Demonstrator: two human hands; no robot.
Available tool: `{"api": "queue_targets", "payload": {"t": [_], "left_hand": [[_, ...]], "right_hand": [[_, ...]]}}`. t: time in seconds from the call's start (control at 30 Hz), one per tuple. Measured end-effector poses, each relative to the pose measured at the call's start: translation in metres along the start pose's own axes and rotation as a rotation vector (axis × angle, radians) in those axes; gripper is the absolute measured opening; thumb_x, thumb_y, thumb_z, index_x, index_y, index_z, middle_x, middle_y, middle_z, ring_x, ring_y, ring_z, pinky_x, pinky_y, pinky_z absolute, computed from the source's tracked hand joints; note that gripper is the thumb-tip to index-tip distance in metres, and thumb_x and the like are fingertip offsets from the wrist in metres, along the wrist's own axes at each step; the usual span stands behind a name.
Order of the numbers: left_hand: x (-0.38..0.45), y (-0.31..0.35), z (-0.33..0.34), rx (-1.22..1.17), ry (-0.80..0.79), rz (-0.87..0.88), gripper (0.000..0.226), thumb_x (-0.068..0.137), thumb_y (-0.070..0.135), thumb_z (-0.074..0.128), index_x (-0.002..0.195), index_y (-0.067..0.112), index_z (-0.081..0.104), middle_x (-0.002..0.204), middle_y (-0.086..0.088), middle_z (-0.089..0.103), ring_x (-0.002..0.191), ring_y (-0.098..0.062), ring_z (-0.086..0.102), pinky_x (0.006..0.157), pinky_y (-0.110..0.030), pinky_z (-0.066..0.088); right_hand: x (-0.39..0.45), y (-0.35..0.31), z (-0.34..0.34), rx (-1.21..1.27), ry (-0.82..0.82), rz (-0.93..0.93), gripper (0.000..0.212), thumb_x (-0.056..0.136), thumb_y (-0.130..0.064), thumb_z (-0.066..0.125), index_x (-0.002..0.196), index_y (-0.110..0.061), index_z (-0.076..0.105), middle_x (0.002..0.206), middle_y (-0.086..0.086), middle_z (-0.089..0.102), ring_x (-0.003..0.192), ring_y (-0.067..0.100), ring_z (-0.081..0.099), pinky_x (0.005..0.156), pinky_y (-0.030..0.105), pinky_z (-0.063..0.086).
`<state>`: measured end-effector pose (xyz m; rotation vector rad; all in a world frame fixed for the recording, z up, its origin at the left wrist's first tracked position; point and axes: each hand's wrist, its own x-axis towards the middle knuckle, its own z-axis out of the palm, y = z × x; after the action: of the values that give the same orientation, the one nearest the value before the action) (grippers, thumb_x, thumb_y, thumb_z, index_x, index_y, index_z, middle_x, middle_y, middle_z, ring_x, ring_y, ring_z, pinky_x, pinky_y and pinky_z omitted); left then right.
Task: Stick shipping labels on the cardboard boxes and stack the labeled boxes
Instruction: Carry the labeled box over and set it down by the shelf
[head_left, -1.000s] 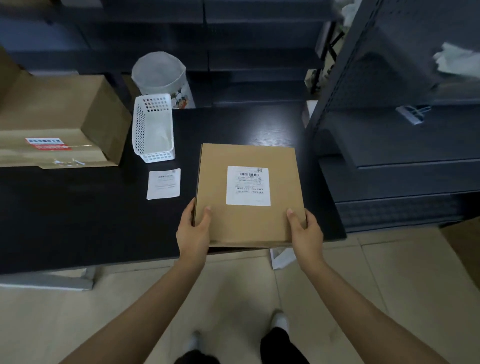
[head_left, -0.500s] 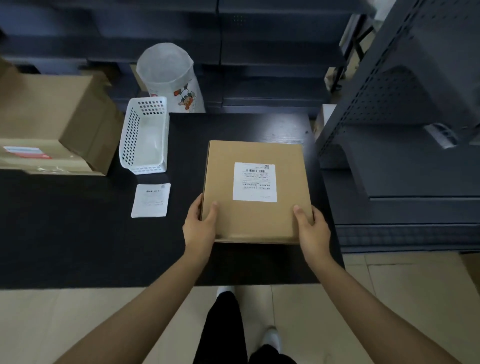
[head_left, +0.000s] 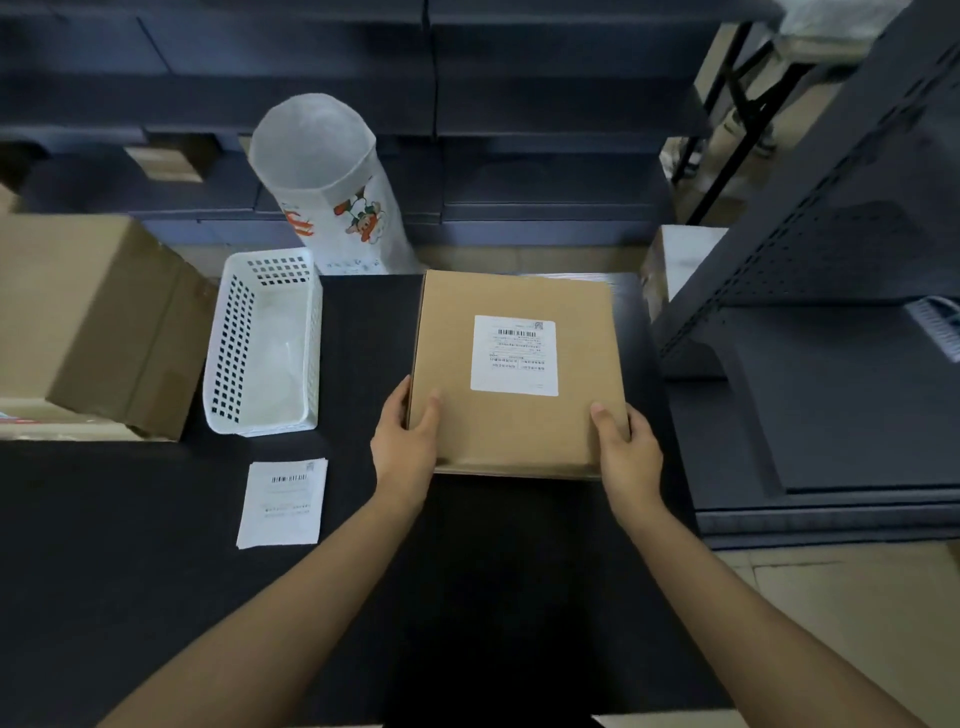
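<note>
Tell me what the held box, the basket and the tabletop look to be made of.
Box: brown cardboard, matte, by its even kraft colour and folded edge; it carries a white paper label.
Basket: white plastic, probably moulded, slightly glossy, with regular square holes in its walls.
Tabletop: black and matte; faint grain at the far edge suggests wood or laminate, but that stays uncertain.

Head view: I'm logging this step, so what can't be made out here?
- Label on the flat box: print too small to read.
- Box underside: hidden by the box itself.
- Fingers of left hand and right hand: under the box edges.
- Large carton: cut by left edge.
</note>
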<state>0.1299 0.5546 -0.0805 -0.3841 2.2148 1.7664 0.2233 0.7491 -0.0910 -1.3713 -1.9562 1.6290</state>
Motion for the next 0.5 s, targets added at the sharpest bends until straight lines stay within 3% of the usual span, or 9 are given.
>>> {"api": "queue_targets", "payload": {"t": [0.23, 0.33, 0.5], "left_hand": [[0.057, 0.004, 0.027, -0.006, 0.036, -0.066, 0.051, 0.091, 0.036, 0.061, 0.139, 0.028, 0.047, 0.125, 0.014, 0.056, 0.112, -0.005, 0.054, 0.089, -0.019, 0.043], [0.068, -0.006, 0.031, -0.01, 0.036, -0.096, 0.052, 0.091, 0.038, 0.06, 0.14, 0.029, 0.045, 0.124, 0.017, 0.055, 0.11, -0.002, 0.054, 0.089, -0.017, 0.042], [0.076, -0.017, 0.029, -0.001, 0.0, -0.115, 0.054, 0.09, 0.042, 0.061, 0.14, 0.031, 0.044, 0.126, 0.021, 0.053, 0.105, 0.011, 0.052, 0.075, -0.004, 0.042]], "right_hand": [[0.063, -0.013, 0.035, -0.045, -0.048, 0.014, 0.047, 0.092, -0.039, 0.059, 0.131, -0.015, 0.053, 0.115, -0.001, 0.059, 0.103, 0.016, 0.054, 0.092, 0.035, 0.046], [0.074, -0.009, 0.045, -0.074, -0.056, 0.038, 0.048, 0.093, -0.038, 0.057, 0.134, -0.016, 0.05, 0.114, -0.003, 0.056, 0.102, 0.014, 0.052, 0.087, 0.032, 0.043], [0.078, -0.003, 0.049, -0.095, -0.041, 0.041, 0.048, 0.092, -0.038, 0.058, 0.135, -0.018, 0.048, 0.113, -0.006, 0.055, 0.101, 0.012, 0.052, 0.085, 0.029, 0.042]]}}
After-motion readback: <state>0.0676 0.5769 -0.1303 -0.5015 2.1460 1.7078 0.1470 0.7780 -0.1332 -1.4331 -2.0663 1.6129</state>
